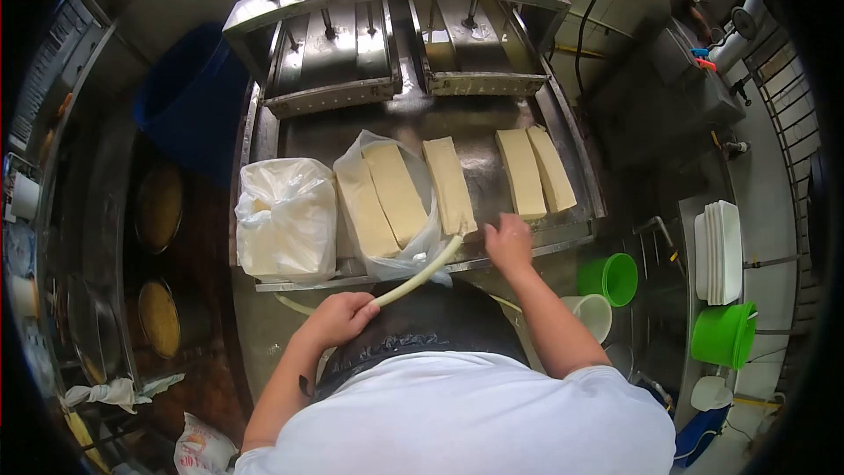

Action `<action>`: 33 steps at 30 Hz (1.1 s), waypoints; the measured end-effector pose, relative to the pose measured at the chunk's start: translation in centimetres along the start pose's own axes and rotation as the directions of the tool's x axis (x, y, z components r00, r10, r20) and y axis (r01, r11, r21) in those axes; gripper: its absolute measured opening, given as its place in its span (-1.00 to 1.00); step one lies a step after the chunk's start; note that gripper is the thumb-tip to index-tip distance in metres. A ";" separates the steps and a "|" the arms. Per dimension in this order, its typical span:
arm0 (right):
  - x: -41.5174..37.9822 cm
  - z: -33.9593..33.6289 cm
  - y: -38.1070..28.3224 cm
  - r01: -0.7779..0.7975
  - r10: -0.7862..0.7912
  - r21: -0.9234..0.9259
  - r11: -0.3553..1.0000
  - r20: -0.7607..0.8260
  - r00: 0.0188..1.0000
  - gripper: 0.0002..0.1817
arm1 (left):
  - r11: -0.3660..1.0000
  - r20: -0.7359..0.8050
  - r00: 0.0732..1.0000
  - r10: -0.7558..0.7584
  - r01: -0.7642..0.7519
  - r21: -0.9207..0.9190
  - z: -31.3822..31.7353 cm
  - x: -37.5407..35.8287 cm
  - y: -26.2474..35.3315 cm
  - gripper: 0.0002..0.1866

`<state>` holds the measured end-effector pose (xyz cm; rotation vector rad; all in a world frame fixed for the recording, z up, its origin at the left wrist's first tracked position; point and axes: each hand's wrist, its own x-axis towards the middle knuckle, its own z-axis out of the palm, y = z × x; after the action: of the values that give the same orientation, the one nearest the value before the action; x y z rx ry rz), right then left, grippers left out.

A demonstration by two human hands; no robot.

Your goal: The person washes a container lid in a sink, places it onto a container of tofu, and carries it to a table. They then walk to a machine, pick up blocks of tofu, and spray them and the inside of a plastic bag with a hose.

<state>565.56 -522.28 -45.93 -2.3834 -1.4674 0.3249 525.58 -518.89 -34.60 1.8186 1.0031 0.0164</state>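
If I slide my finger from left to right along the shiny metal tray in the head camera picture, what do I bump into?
Tied white plastic bag → two pale slabs lying on an open clear plastic bag → single pale slab → pair of pale slabs side by side → green plastic bucket, off the tray.

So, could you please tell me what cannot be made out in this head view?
- Right hand: motion-blurred, so its fingers cannot be read.
- Hose: the far end by the slab is too small to read.
- Left hand: palm hidden beneath its back.
- Room edges: darkened by the lens.
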 end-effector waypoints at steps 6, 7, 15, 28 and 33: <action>6.8 4.2 -11.2 0.004 -0.004 0.069 0.998 0.004 1.000 -0.10 | 0.999 0.015 0.999 0.032 -0.032 0.037 -0.5 0.6 0.9 -0.70; 7.3 3.8 -11.9 -0.068 0.070 -0.056 0.996 0.039 0.997 -0.05 | 0.996 -0.010 0.998 0.062 -0.062 0.062 -0.4 0.8 0.8 -0.70; 11.0 0.4 -1.3 -0.506 0.008 0.810 0.297 0.527 0.850 -0.26 | 1.000 -0.109 0.994 0.003 -0.006 -0.027 -0.5 0.3 2.0 -0.71; 14.6 3.4 -9.0 0.041 -0.030 -0.183 0.982 0.061 0.998 -0.11 | 0.999 -0.060 0.997 0.037 -0.036 0.025 -0.2 2.4 3.7 -0.72; 16.5 3.0 -8.0 0.172 -0.160 -0.111 0.979 0.108 0.981 -0.02 | 0.998 -0.079 0.997 0.024 -0.020 0.054 0.5 2.1 4.3 -0.73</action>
<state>565.26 -503.69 -46.01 -2.3439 -1.7653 0.3263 529.84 -518.57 -32.37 1.8899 1.0485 0.0772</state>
